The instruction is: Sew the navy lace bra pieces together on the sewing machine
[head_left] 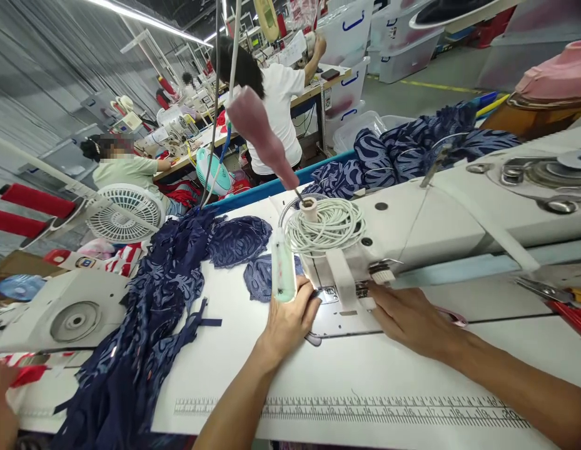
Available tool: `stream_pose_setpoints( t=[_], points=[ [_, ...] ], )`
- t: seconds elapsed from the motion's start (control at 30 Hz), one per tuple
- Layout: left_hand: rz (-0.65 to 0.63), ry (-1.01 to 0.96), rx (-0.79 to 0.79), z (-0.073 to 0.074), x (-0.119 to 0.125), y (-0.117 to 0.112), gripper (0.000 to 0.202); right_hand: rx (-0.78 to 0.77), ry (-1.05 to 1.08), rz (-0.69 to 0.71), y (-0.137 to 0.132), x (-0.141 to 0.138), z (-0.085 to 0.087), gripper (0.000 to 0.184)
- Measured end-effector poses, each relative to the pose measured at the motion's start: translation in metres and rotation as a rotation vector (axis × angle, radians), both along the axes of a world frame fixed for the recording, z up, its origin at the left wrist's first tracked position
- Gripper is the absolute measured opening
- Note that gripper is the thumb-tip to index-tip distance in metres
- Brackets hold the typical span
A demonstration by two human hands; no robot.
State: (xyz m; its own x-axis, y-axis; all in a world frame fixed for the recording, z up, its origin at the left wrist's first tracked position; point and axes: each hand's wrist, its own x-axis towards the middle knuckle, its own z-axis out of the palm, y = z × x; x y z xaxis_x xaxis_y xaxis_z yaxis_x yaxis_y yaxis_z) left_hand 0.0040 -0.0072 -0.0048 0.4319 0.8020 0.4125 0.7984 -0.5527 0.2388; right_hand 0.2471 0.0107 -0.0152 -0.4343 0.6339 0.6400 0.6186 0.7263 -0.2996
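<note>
My left hand point(293, 315) rests on the sewing machine's bed left of the needle area, its fingers bent against the edge of a navy patterned fabric cup point(258, 279). Part of that cup is hidden behind a small lit lamp point(283, 272). Another navy patterned cup point(241, 240) lies just behind it. Right of the presser foot point(328, 294), my right hand point(409, 315) has its fingers together, with the tips hidden at the machine head point(337, 269). Whatever they pinch does not show. A coil of pale cord point(328, 225) lies on top of the machine head.
A heap of navy fabric pieces point(163, 300) hangs over the table's left side. Navy bundles point(388, 156) lie behind the machine. A printed ruler point(346, 409) runs along the front edge. Scissors point(543, 290) lie at right. Another person's hand point(2, 394) shows at far left.
</note>
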Motion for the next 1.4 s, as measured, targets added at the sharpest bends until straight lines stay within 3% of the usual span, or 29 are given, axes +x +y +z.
stream_pose_setpoints(
  t=[0.23,0.37,0.43,0.5,0.6,0.7,0.8,0.97,1.13,1.27,1.33,1.4],
  points=[
    [0.078,0.022,-0.026,0.000,-0.005,-0.002,0.025,0.163,-0.060,0.065,0.004,-0.002,-0.003,0.022],
    [0.118,-0.120,-0.069,0.020,-0.015,-0.026,0.010,0.249,-0.078,0.142,-0.005,-0.008,0.006,0.014],
    [0.127,-0.308,-0.186,0.035,-0.017,-0.042,0.009,0.229,-0.056,0.217,-0.014,-0.015,0.011,0.025],
    [0.137,-0.502,-0.339,0.049,-0.017,-0.056,0.012,0.042,0.041,0.303,-0.025,-0.026,0.018,0.034],
    [0.159,-0.634,-0.479,0.062,-0.015,-0.073,0.011,-0.519,0.254,0.374,-0.037,-0.047,0.029,0.032],
    [0.192,-0.687,-0.498,0.064,-0.013,-0.083,0.007,-1.035,0.373,0.464,-0.042,-0.065,0.041,0.038],
    [0.231,-0.737,-0.488,0.061,-0.012,-0.088,0.009,-1.241,0.432,0.536,-0.044,-0.073,0.050,0.043],
    [0.268,-0.795,-0.492,0.058,-0.011,-0.094,0.001,-1.080,0.372,0.430,-0.052,-0.072,0.055,0.031],
    [0.239,-0.841,-0.462,0.054,-0.007,-0.098,0.009,-0.634,0.223,0.302,-0.060,-0.073,0.047,0.022],
    [0.297,-0.938,-0.488,0.051,-0.008,-0.101,0.009,-0.286,0.183,0.273,-0.062,-0.084,0.042,0.012],
    [0.342,-1.007,-0.518,0.051,-0.012,-0.104,0.011,-0.233,0.180,0.295,-0.063,-0.092,0.042,0.011],
    [0.373,-1.032,-0.508,0.052,-0.019,-0.108,0.013,-0.293,0.198,0.358,-0.066,-0.101,0.046,0.011]
  ],
)
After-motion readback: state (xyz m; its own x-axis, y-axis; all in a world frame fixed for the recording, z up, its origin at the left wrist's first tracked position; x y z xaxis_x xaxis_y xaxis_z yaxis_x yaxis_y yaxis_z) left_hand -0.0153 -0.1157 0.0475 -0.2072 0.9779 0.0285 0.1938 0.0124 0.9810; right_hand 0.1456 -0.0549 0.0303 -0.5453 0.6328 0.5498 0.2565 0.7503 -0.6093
